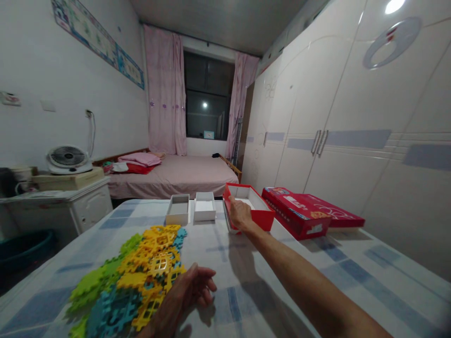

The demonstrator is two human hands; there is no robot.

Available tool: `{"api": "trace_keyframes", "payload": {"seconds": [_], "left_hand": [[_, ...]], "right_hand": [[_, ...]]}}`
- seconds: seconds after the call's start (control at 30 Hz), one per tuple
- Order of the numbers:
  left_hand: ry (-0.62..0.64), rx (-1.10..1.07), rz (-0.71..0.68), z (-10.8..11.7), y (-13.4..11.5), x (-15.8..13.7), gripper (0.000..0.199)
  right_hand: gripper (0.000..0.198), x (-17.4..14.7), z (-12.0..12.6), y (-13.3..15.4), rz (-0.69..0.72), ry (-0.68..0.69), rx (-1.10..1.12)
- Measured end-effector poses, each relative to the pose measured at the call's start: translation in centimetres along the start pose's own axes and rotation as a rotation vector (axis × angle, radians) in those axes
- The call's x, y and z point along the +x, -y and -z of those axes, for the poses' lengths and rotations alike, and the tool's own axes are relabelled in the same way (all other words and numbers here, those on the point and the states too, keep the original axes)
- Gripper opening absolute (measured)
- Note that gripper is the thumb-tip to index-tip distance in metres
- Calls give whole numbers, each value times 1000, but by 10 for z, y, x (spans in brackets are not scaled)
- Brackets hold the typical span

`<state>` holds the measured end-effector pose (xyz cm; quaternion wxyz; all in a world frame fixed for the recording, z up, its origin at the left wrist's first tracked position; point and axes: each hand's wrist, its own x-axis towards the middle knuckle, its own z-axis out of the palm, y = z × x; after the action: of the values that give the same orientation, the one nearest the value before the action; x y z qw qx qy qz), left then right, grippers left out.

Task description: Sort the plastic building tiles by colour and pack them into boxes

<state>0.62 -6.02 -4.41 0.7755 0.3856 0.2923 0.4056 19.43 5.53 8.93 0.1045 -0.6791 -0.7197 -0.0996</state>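
Note:
My right hand (240,213) reaches forward and grips the left wall of an open red box (261,217) with a white inside. My left hand (192,288) hovers low over the tablecloth, palm turned inward, its fingers loosely bent and apart with nothing in them. Just left of it lies a heap of interlocking plastic building pieces: yellow ones (160,263), green ones (93,281) and blue ones (114,310). Some yellow pieces have window-like grids. The left wrist overlaps the heap's right edge, hiding a few pieces.
Two small open boxes, one grey-beige (177,216) and one white (205,213), stand at the table's far edge. Right of the red box lie a printed red box (299,216) and a flat red lid (338,213). A bed (190,173) stands beyond, a wardrobe (317,108) at right.

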Motion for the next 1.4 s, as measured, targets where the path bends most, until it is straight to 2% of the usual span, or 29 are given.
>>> {"api": "trace_keyframes", "payload": {"seconds": [0.13,0.27,0.47,0.57,0.7,0.77,0.83,0.93,1.03,1.2,1.3,1.4], "left_hand": [[-5,-7,-17,1,1,-2,56],[-23,22,-14,-2,-1,-4,53],[5,30,19,0,0,-1,52],[22,9,12,2,1,0,58],[12,8,-11,-2,1,-2,57],[1,10,-25,-4,2,-4,56],[-16,5,-39,-7,3,-6,56],[-54,-25,-63,-9,4,-6,53],[-66,-42,-54,-11,3,-4,49],[-73,-54,-52,-11,1,-4,47],[-93,-53,-58,-9,4,-3,49],[-98,-53,-72,-6,7,-2,54]], "right_hand": [[36,4,-9,12,29,-1,24],[35,9,-15,12,71,-26,28],[30,2,-8,4,158,-66,29],[41,-6,3,-24,140,-176,34],[39,-15,7,-101,-125,-345,-84],[38,-21,2,-145,-264,-358,-194],[34,-31,-7,-182,-346,-320,-287],[26,-46,-22,-216,-285,-276,-393],[23,-58,-33,-226,-187,-320,-475],[21,-66,-38,-227,-122,-367,-497],[22,-68,-40,-226,-123,-384,-486],[22,-68,-41,-222,-190,-423,-430]]}}
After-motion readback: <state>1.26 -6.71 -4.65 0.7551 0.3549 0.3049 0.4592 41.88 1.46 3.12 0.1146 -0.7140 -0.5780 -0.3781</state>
